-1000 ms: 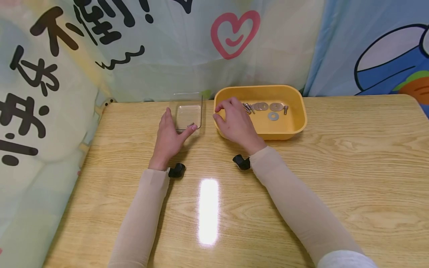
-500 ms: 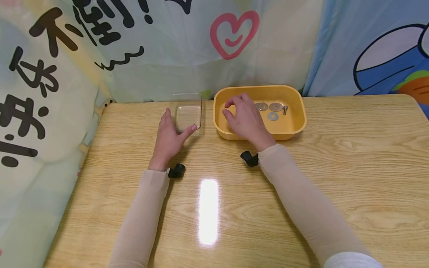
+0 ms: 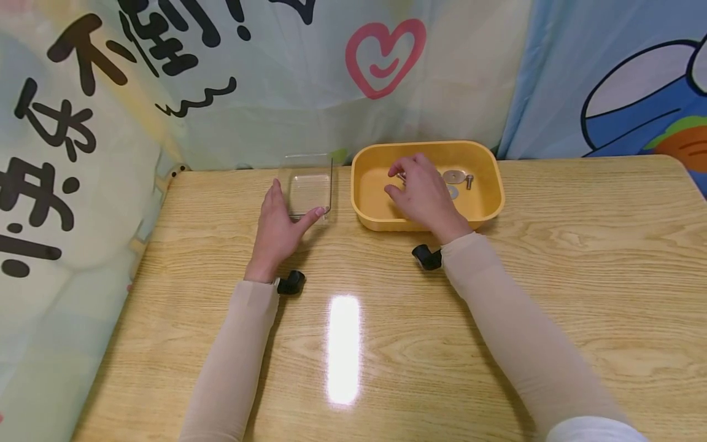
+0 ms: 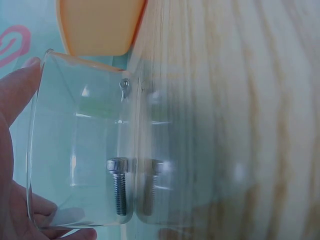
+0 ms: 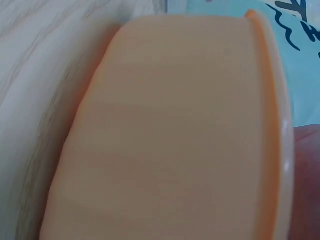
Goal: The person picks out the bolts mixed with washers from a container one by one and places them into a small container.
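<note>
Long beige sleeves (image 3: 229, 362), black wrist cameras (image 3: 292, 282) and some whitish fabric (image 3: 595, 430) are worn

Head view: bright, largely crisp; oblong white glare (image 3: 343, 350) on pale wood-grain tabletop (image 3: 596, 288), nearer the wearer than the fingers of left hand (image 3: 276, 230) and right hand (image 3: 424, 195); soft shadows along inner edges of beige cloth sleeves (image 3: 232, 362).
Left wrist view: cool cast; small highlights on clear, straight-sided box (image 4: 85, 130) beside the fingers; grain beyond smeared.
Right wrist view: dim; round-cornered yellow plastic tub (image 5: 165, 130), below the fingers, apparently out of focus.
</note>
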Available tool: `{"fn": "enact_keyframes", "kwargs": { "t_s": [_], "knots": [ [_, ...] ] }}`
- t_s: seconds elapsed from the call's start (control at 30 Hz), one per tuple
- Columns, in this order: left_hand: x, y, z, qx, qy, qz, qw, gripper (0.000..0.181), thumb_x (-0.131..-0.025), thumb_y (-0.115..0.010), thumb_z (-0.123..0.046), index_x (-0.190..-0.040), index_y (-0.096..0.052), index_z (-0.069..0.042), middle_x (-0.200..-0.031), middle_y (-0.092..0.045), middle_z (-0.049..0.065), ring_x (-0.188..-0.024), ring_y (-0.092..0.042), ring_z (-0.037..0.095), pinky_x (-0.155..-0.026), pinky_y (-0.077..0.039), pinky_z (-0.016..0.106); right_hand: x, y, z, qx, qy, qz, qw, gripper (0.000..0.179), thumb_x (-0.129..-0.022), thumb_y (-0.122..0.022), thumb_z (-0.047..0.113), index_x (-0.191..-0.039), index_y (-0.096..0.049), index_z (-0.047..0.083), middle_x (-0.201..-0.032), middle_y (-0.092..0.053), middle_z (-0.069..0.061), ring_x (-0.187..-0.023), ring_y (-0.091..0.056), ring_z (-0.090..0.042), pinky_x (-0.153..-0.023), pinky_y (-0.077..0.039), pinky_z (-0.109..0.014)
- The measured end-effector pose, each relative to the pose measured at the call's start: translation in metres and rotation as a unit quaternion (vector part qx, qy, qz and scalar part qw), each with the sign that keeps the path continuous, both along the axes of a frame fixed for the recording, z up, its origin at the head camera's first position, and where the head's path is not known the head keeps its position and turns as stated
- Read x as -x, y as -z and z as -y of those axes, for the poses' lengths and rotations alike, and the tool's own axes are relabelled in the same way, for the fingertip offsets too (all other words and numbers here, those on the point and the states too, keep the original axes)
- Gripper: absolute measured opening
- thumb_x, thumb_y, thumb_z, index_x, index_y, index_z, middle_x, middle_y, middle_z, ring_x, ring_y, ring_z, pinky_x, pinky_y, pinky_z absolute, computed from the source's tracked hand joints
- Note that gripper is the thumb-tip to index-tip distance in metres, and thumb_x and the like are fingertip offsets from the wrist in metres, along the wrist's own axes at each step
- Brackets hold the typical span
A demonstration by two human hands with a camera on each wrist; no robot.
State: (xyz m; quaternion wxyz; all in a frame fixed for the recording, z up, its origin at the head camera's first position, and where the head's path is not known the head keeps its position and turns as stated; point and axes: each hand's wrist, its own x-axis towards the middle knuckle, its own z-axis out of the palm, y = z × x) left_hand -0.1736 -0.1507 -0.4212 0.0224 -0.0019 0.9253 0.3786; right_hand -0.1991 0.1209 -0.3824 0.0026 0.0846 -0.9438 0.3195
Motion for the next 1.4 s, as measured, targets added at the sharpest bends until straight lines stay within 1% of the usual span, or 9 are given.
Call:
{"fn": "enact_keyframes", "kwargs": {
  "t_s": [0.2, 0.3, 0.53, 0.7, 0.83, 0.93, 1.2, 1.4],
  "knots": [
    [0.000, 0.000, 0.000, 0.002, 0.001, -0.004, 1.0000, 0.114, -0.089, -0.065, -0.065, -0.161, -0.002, -0.001, -0.166, -0.010, 0.021, -0.153, -0.009, 0.031, -0.122, -0.015, 0.046, 0.001, 0.002, -0.008, -0.007, -0.011, 0.004, 0.9999, 0.027, -0.093, -0.070, 0.012, -0.115, -0.062, -0.001, -0.123, -0.051, -0.020, -0.112, -0.048, -0.035, -0.095, -0.043, -0.048],
    [0.000, -0.001, 0.000, 0.002, 0.001, -0.007, 1.0000, 0.114, -0.089, -0.065, -0.064, -0.161, -0.003, -0.001, -0.166, -0.010, 0.022, -0.153, -0.010, 0.032, -0.122, -0.015, 0.046, 0.002, 0.002, -0.009, -0.015, -0.018, 0.009, 0.9997, 0.028, -0.093, -0.070, 0.012, -0.117, -0.062, -0.002, -0.122, -0.051, -0.020, -0.110, -0.047, -0.035, -0.093, -0.043, -0.048],
    [0.000, -0.001, 0.000, 0.004, 0.000, -0.003, 1.0000, 0.114, -0.089, -0.066, -0.063, -0.161, -0.002, -0.001, -0.166, -0.010, 0.022, -0.153, -0.010, 0.032, -0.122, -0.015, 0.045, 0.005, 0.001, -0.015, -0.036, -0.017, 0.042, 0.9983, 0.031, -0.094, -0.069, 0.014, -0.120, -0.061, 0.000, -0.121, -0.050, -0.019, -0.104, -0.047, -0.034, -0.093, -0.042, -0.049],
    [0.001, -0.001, 0.000, 0.009, 0.003, -0.004, 0.9999, 0.114, -0.090, -0.066, -0.062, -0.161, -0.002, -0.001, -0.166, -0.010, 0.022, -0.153, -0.010, 0.032, -0.122, -0.015, 0.045, 0.009, 0.001, -0.021, -0.036, -0.014, 0.067, 0.9970, 0.033, -0.094, -0.068, 0.015, -0.122, -0.060, -0.001, -0.122, -0.049, -0.021, -0.111, -0.046, -0.036, -0.101, -0.039, -0.050],
    [0.001, -0.001, 0.000, 0.010, 0.004, -0.002, 0.9999, 0.114, -0.089, -0.065, -0.063, -0.161, -0.002, -0.001, -0.166, -0.010, 0.022, -0.153, -0.009, 0.032, -0.122, -0.015, 0.045, 0.012, 0.002, -0.024, -0.045, -0.017, 0.083, 0.9954, 0.035, -0.094, -0.068, 0.016, -0.123, -0.060, -0.002, -0.121, -0.049, -0.022, -0.112, -0.046, -0.036, -0.100, -0.039, -0.051],
    [0.001, -0.001, 0.000, 0.008, 0.002, -0.001, 1.0000, 0.114, -0.089, -0.066, -0.063, -0.161, -0.002, -0.001, -0.166, -0.010, 0.022, -0.153, -0.010, 0.031, -0.122, -0.015, 0.045, 0.014, 0.004, -0.026, -0.057, -0.016, 0.080, 0.9951, 0.035, -0.094, -0.068, 0.016, -0.122, -0.060, -0.002, -0.117, -0.050, -0.022, -0.109, -0.046, -0.036, -0.096, -0.039, -0.051],
    [0.000, 0.000, 0.000, 0.009, 0.003, -0.002, 1.0000, 0.114, -0.089, -0.065, -0.064, -0.161, -0.001, -0.001, -0.166, -0.010, 0.022, -0.153, -0.010, 0.031, -0.122, -0.015, 0.045, 0.019, 0.010, -0.030, -0.073, -0.017, 0.068, 0.9949, 0.032, -0.092, -0.068, 0.016, -0.117, -0.062, -0.003, -0.112, -0.054, -0.022, -0.105, -0.047, -0.037, -0.092, -0.041, -0.052],
    [0.000, 0.000, 0.000, 0.008, 0.002, -0.002, 1.0000, 0.114, -0.089, -0.065, -0.063, -0.161, -0.001, -0.001, -0.166, -0.010, 0.022, -0.153, -0.009, 0.031, -0.122, -0.015, 0.045, 0.022, 0.012, -0.031, -0.078, -0.015, 0.071, 0.9943, 0.029, -0.092, -0.067, 0.016, -0.114, -0.062, -0.003, -0.106, -0.056, -0.021, -0.103, -0.047, -0.036, -0.090, -0.041, -0.050]
  ]
}}
